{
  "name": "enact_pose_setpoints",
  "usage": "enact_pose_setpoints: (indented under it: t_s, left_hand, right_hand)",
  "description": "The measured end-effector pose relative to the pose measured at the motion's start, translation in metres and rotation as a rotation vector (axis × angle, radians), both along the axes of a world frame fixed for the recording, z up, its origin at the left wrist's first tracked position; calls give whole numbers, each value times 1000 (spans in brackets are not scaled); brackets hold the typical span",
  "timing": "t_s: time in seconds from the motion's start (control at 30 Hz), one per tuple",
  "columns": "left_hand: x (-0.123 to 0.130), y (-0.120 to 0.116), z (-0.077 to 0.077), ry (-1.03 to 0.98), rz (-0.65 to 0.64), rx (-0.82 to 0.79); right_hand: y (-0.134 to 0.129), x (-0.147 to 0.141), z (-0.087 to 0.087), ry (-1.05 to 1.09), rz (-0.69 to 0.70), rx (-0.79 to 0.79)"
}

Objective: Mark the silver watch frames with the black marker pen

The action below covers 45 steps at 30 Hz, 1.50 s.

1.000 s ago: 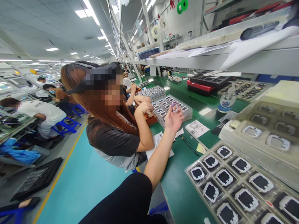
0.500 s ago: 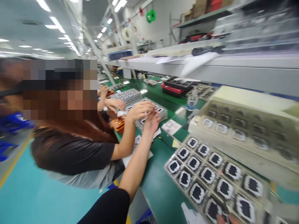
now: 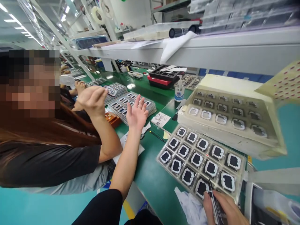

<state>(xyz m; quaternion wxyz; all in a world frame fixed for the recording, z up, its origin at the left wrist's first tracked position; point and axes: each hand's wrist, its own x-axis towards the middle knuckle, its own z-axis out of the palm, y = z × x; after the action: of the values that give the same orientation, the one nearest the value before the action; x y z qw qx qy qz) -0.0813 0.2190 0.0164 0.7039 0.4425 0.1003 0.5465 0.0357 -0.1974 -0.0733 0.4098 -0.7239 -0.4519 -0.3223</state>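
Note:
My left hand (image 3: 137,113) is stretched out palm up with its fingers apart, holding nothing. It is raised in front of a stack of clear trays (image 3: 132,101) filled with small framed parts. At the lower right, my right hand (image 3: 225,206) grips black tweezers (image 3: 216,204), their tips over the near edge of a clear compartment tray (image 3: 161,157). Black parts with white frames, such as this one (image 3: 197,158), sit in its compartments. Beside my left hand is a co-worker's bent hand (image 3: 93,97), close to a small framed part (image 3: 112,90).
Behind the near tray stands a cream box (image 3: 187,118) with more parts. A pump bottle (image 3: 179,90), a paper note (image 3: 160,119) and a red and black tray stack (image 3: 161,78) are on the green table (image 3: 152,178). A crumpled white cloth (image 3: 188,203) lies at the front edge.
The view has swung right. My left hand has parted from the co-worker's hand and turned palm up; that co-worker's hand has drawn back left. My right hand and the tweezers now show more fully.

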Motion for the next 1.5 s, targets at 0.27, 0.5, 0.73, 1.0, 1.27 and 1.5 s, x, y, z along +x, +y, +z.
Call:
enact_pose_setpoints:
  t_s: [0.27, 0.5, 0.73, 1.0, 1.27, 1.5]
  left_hand:
    - [28, -41, -6, 579, -229, 343]
    - [41, -86, 5, 889, -479, 634]
    - [47, -110, 8, 956, -676, 886]
    - [52, -119, 2, 937, -690, 844]
    - [42, -131, 4, 906, -534, 932]
    - [36, -133, -9, 829, -390, 1116]
  right_hand:
    - [-8, 5, 13, -48, 129, -158]
    - [-7, 2, 12, -15, 136, -154]
    - [-12, 0, 16, 152, 188, -68]
    - [-15, 0, 19, 320, 141, 135]
    - [-3, -4, 29, 485, 44, 288]
    - [-6, -3, 25, 436, 90, 261]
